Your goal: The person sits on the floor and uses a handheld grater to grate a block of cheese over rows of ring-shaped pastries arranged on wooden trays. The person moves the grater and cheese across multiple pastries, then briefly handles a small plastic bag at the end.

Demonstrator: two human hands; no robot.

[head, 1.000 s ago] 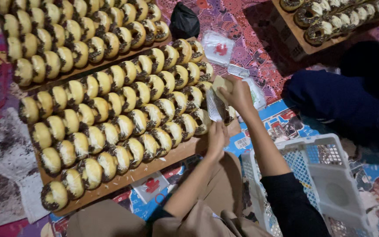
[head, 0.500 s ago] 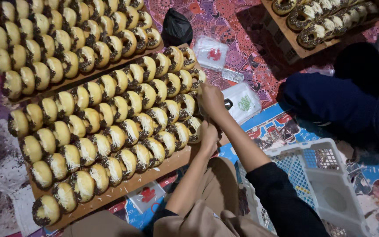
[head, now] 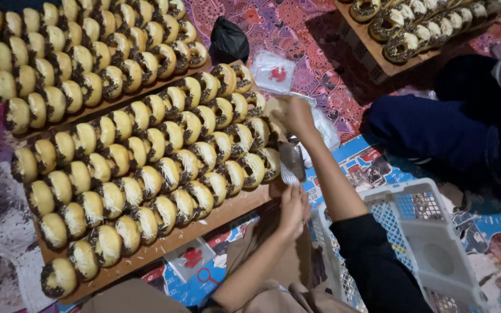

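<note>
Doughnuts (head: 146, 168) fill three wooden boards, the nearest board (head: 221, 215) carrying five rows. Left hand (head: 294, 210) has its fingers closed on a small metal grater (head: 291, 163) at that board's right end. Right hand (head: 294, 115) pinches a pale block above it.

Black bag (head: 229, 39) on patterned mat (head: 314, 35); white plastic basket (head: 418, 232) lower right
</note>
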